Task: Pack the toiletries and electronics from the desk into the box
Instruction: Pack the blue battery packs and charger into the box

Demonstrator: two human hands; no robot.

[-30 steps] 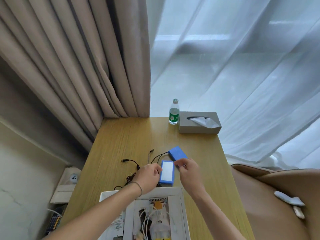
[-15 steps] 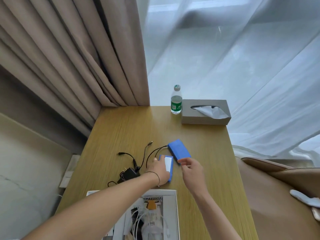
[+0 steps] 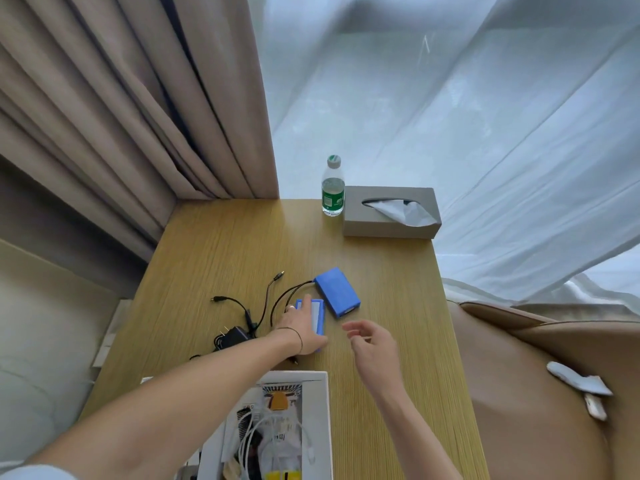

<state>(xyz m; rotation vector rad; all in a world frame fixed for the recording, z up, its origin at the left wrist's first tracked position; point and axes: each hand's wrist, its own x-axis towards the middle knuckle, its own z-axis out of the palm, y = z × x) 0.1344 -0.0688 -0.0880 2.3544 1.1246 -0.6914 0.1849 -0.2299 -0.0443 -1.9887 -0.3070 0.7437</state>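
Note:
Two blue battery packs lie mid-desk. The far blue pack point(image 3: 337, 295) rests flat, with black leads running left from it. The near blue pack with a white face point(image 3: 318, 318) is tilted under my left hand point(image 3: 300, 329), whose fingers lie over it and grip it. My right hand point(image 3: 374, 344) hovers open to the right of that pack, touching nothing. A black charger point(image 3: 231, 338) with its cables sits left of my left hand. The white box point(image 3: 323, 410) stands open at the near edge of the desk, with white cables and small items inside.
A water bottle point(image 3: 333, 187) and a grey tissue box point(image 3: 391, 212) stand at the far edge of the wooden desk point(image 3: 214, 258). Curtains hang behind. A brown leather seat point(image 3: 540, 393) is close on the right, and the wall lies left.
My right hand has let go of the white-faced pack and drawn back to the right, open. My left hand has kept hold of the pack. The camera has tilted down.

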